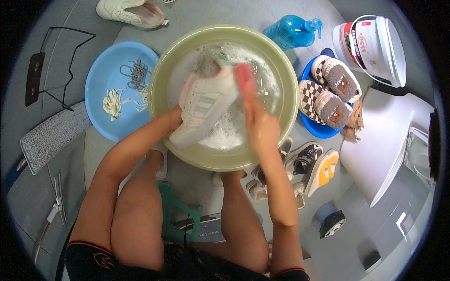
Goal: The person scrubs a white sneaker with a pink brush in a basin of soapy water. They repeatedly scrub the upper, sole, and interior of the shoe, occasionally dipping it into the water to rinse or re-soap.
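A white sneaker (206, 105) without laces is held over a wide pale green basin (161, 61) of foamy water. My left hand (176, 118) grips the sneaker from its left side, fingers hidden by the shoe. In my right hand (258, 126) is a pinkish-red scrub brush (244, 79), closed on its handle and slightly blurred. The brush lies against the sneaker's right upper end, its bristles hard to make out. Soap suds (227, 136) float around the shoe.
On the left, a light blue basin (101, 70) holds grey and cream shoelaces. Beyond the green basin stand a blue pump bottle (286, 33) and a pale shoe (124, 11). Rightward are checkered slippers (311, 96), a white bucket (393, 51), several shoes (302, 159) and a toilet (375, 145).
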`<act>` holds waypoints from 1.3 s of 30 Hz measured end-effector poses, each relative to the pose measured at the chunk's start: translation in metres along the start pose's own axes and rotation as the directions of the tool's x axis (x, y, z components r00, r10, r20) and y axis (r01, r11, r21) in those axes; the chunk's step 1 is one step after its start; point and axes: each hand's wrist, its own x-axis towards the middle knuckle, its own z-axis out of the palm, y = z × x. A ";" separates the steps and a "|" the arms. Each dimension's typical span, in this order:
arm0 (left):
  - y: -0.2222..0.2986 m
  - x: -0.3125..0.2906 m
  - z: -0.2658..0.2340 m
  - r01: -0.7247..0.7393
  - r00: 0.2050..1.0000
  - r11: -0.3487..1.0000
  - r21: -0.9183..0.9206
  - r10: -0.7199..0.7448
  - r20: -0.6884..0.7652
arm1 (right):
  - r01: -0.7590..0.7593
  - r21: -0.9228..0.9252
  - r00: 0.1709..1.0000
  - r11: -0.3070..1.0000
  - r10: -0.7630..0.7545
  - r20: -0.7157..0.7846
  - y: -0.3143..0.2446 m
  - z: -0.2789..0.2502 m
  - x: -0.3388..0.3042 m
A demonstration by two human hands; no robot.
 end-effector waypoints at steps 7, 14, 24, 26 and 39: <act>0.038 -0.002 0.040 0.032 0.998 0.973 0.228 -0.020 -0.053 | 0.063 0.036 0.985 0.997 -0.057 -0.161 0.020 0.013 0.012; 0.022 0.004 0.021 -0.037 0.998 0.999 0.030 0.036 0.048 | 0.104 -0.105 0.992 0.989 -0.095 0.086 -0.032 0.009 -0.038; 0.025 0.010 0.018 -0.058 0.997 0.996 0.071 0.054 0.054 | 0.199 -0.117 0.974 0.973 -0.209 -0.086 -0.027 0.031 -0.030; 0.022 0.011 0.022 -0.073 0.997 0.990 0.118 0.076 -0.022 | 0.043 -0.123 0.983 0.991 -0.064 -0.175 -0.003 0.027 -0.004; 0.077 -0.004 0.053 -0.111 0.982 0.766 0.634 0.182 -0.049 | -0.135 0.186 0.982 0.973 0.157 -0.109 0.003 -0.004 -0.013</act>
